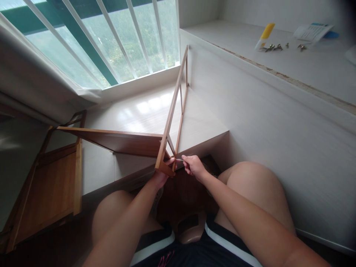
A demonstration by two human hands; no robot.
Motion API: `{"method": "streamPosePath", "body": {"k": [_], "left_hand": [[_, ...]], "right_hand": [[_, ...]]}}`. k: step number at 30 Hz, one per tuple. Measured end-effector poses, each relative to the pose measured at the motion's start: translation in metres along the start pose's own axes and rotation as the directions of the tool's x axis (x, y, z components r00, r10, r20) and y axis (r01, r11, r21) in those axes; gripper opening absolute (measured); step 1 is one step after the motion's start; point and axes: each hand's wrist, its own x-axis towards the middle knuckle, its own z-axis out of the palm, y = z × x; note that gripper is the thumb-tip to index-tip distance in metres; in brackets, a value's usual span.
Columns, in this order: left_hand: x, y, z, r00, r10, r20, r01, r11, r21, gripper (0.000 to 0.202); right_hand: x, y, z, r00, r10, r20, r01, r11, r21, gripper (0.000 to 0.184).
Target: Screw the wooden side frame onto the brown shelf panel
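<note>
My left hand is closed around the near lower corner of a slim wooden frame, partly hidden behind its end piece. The frame runs away from me toward the window side and leans near the white wall. A flat brown wooden panel meets it at the near end and stretches to the left. My right hand pinches a thin metal tool, whose tip points at the frame's corner by my left fingertips. Its exact kind is too small to tell.
On the white ledge at upper right lie a yellow-capped white tube, several metal screws and a plastic packet. Another wooden piece stands at left. Behind is a barred window with a curtain.
</note>
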Motion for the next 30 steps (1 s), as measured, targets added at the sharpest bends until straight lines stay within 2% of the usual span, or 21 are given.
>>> {"method": "streamPosePath", "body": {"k": [2, 4, 10, 13, 18, 23, 30], "left_hand": [[0.001, 0.000, 0.000, 1.000, -0.001, -0.005, 0.001, 1.000, 0.005, 0.042], [0.001, -0.001, 0.001, 1.000, -0.004, -0.012, 0.004, 1.000, 0.010, 0.043], [-0.001, 0.000, 0.003, 1.000, 0.021, 0.007, -0.021, 1.000, 0.009, 0.039], [-0.001, 0.000, 0.003, 1.000, 0.024, 0.002, -0.024, 1.000, 0.014, 0.039], [0.000, -0.002, 0.004, 0.998, 0.033, -0.060, -0.034, 0.999, -0.009, 0.037], [0.001, -0.002, 0.002, 1.000, 0.023, -0.020, -0.023, 1.000, 0.003, 0.042], [0.000, -0.001, 0.001, 1.000, 0.018, -0.014, -0.018, 1.000, 0.013, 0.043]], "right_hand": [[0.001, -0.007, -0.003, 0.996, 0.076, 0.055, -0.078, 0.997, 0.029, 0.048], [0.001, -0.013, -0.006, 0.994, 0.088, 0.060, -0.090, 0.996, 0.018, 0.047], [0.004, -0.011, -0.008, 0.998, 0.030, -0.063, -0.032, 0.998, -0.045, 0.048], [0.005, -0.005, -0.007, 0.997, -0.024, -0.071, 0.018, 0.996, -0.083, 0.048], [0.001, 0.005, -0.002, 0.981, -0.184, -0.066, 0.167, 0.964, -0.208, 0.051], [-0.004, 0.005, 0.000, 0.946, -0.302, -0.115, 0.253, 0.912, -0.322, 0.052], [-0.003, 0.008, -0.001, 0.927, -0.354, -0.122, 0.282, 0.875, -0.394, 0.052]]}}
